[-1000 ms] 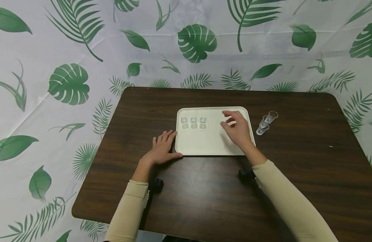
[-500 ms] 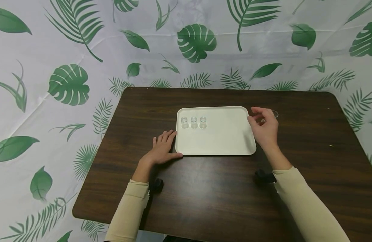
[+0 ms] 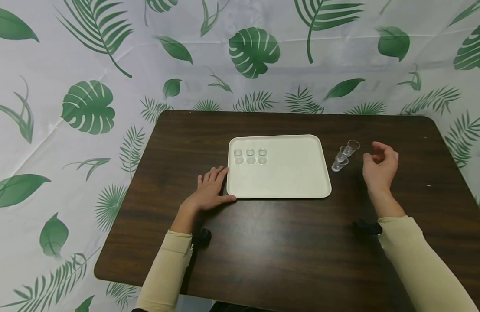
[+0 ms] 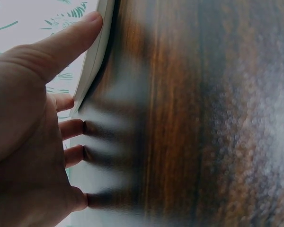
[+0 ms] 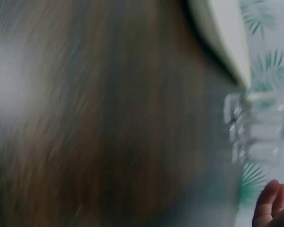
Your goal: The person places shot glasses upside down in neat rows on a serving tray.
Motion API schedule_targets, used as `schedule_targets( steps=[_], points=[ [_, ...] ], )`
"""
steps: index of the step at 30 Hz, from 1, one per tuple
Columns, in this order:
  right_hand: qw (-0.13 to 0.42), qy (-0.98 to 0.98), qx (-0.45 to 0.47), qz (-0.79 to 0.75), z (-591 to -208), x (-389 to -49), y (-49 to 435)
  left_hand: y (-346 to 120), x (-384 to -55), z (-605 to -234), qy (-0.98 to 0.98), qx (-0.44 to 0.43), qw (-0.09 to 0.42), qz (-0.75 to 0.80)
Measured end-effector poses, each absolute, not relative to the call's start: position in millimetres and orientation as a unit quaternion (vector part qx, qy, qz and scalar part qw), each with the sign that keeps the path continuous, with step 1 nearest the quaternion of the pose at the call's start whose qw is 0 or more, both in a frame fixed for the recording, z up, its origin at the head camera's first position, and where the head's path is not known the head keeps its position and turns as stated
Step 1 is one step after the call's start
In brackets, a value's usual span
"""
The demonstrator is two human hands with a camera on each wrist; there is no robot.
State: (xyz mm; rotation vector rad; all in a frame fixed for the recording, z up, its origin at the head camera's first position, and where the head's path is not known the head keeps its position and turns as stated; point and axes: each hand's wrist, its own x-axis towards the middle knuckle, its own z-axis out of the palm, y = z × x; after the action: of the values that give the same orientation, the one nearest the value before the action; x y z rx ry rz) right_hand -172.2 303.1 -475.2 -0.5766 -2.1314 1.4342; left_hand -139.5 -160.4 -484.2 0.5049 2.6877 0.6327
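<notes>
Resting on the table, my left hand (image 3: 208,190) spreads its fingers along the left edge of the cream tray (image 3: 286,173), thumb at the tray's near corner. The left wrist view shows this thumb (image 4: 73,40) against the tray rim (image 4: 94,56). Three small clear shot glasses (image 3: 250,156) stand in a row at the tray's upper left. Right of the tray, three more clear glasses (image 3: 344,154) stand close together in a slanting line. Just right of these is my right hand (image 3: 381,169), fingers loosely bent, nothing held. In the right wrist view those glasses (image 5: 262,130) look blurred, above the fingertips (image 5: 270,191).
Both hands are over a dark wood-grain table (image 3: 263,242) with rounded corners. A white cloth (image 3: 208,60) printed with green leaves hangs behind it. One tiny yellowish speck (image 3: 429,185) lies on the table at the right.
My right hand has moved right, from over the tray, past the loose glasses, to their far side. The left hand and the glasses keep their places.
</notes>
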Motion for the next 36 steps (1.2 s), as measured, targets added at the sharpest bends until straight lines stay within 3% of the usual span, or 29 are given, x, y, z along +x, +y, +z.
schedule_targets(
  steps=[7,13,21,29,36],
  points=[
    [0.138,-0.763,-0.226,0.59,-487.5,-174.4,320.0,-159.6,-140.2,-483.7,0.945,0.176,0.167,0.219],
    [0.079,-0.774,-0.191,0.599,-489.8,-179.0,322.6,-159.7,-141.3,-486.1,0.944,0.181,0.166,0.219],
    [0.06,-0.827,-0.141,0.54,-498.8,-191.2,321.8,-160.0,-140.2,-484.8,0.944,0.183,0.164,0.219],
    [0.006,-0.854,-0.109,0.509,-499.9,-197.3,329.1,-160.2,-140.4,-485.5,0.944,0.181,0.167,0.218],
    [0.014,-0.859,-0.121,0.498,-500.0,-197.4,327.8,-159.4,-139.8,-482.5,0.944,0.181,0.164,0.22]
  ],
)
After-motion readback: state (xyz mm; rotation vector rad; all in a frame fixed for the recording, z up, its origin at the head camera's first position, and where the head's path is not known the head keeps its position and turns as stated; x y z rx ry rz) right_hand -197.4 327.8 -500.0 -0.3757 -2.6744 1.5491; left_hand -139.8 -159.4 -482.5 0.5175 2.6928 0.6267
